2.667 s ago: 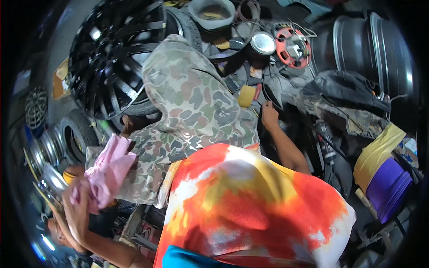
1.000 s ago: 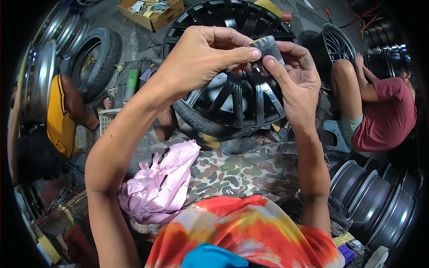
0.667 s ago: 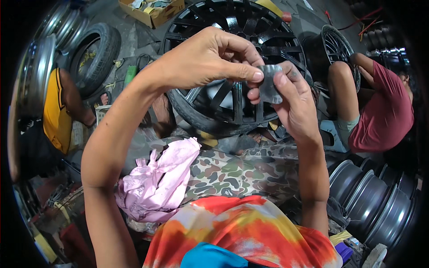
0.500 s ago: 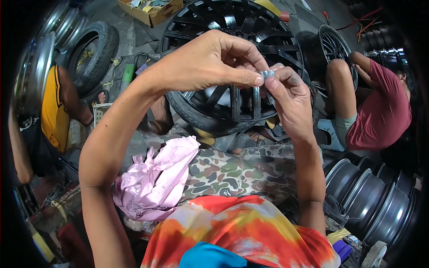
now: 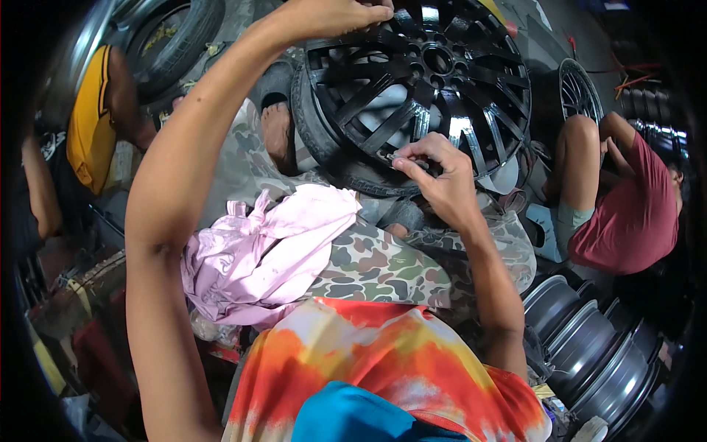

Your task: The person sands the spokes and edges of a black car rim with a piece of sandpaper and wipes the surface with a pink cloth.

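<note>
Before me lies a glossy black multi-spoke wheel rim [image 5: 422,99], resting on a black tyre [image 5: 309,129]. My left hand [image 5: 342,15] reaches to the rim's far left edge with its fingertips pinched together; what they hold, if anything, I cannot make out. At the near edge of the rim, my right hand [image 5: 442,173] pinches between thumb and fingers. A tiny greyish bit shows at those fingertips, too small to name. Through the gaps between the spokes, something pale is visible underneath.
A pink cloth [image 5: 272,250] lies over my lap on camouflage fabric [image 5: 383,265]. At right sits a person in a maroon shirt [image 5: 626,221], above stacked grey wheel rims [image 5: 582,335]. Another person in yellow shorts [image 5: 92,125] is at left, near a loose tyre [image 5: 195,44].
My hands were together above the wheel, holding a small silvery piece. They have parted: the left moved up and away, the right down to the rim's near edge. The view has shifted too.
</note>
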